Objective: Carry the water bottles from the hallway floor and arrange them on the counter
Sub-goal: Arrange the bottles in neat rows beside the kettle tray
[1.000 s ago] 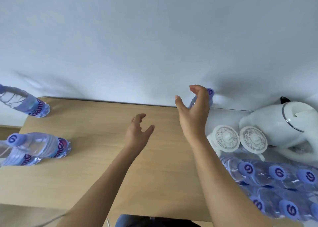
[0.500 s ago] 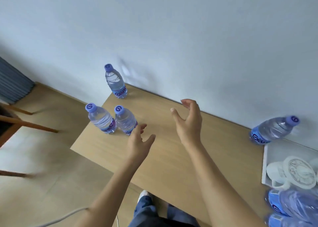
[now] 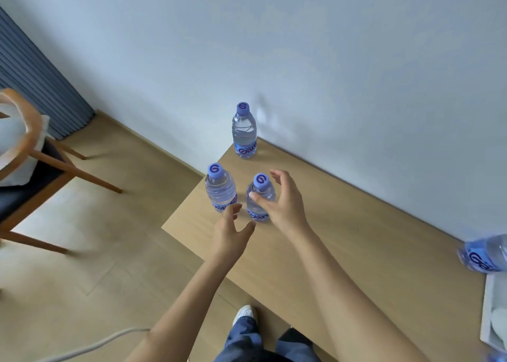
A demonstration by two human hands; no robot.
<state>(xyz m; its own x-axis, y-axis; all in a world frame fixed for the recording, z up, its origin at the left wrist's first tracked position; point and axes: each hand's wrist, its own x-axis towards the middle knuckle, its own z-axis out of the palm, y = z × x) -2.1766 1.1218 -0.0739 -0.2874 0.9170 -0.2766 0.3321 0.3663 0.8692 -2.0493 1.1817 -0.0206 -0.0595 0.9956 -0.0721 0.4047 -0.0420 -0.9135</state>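
Three clear water bottles with purple caps stand upright at the left end of the wooden counter (image 3: 343, 241). The back bottle (image 3: 244, 131) is by the wall; a left front bottle (image 3: 220, 187) and a right front bottle (image 3: 260, 197) stand side by side. My right hand (image 3: 282, 199) is spread around the right front bottle, thumb in front of it, fingers behind; a firm grip is not visible. My left hand (image 3: 230, 232) hovers open just below both front bottles, holding nothing. Another bottle (image 3: 485, 254) shows at the right edge.
A wooden chair (image 3: 30, 164) with a dark seat and a white bag stands on the floor at the left. A white tray (image 3: 493, 312) sits at the counter's right end. A grey cable (image 3: 90, 345) lies on the floor. My shoe and jeans show below.
My view has swung left from the tray end to the counter's left end. Both hands have moved toward the two front bottles; my right hand now reaches around the right one.
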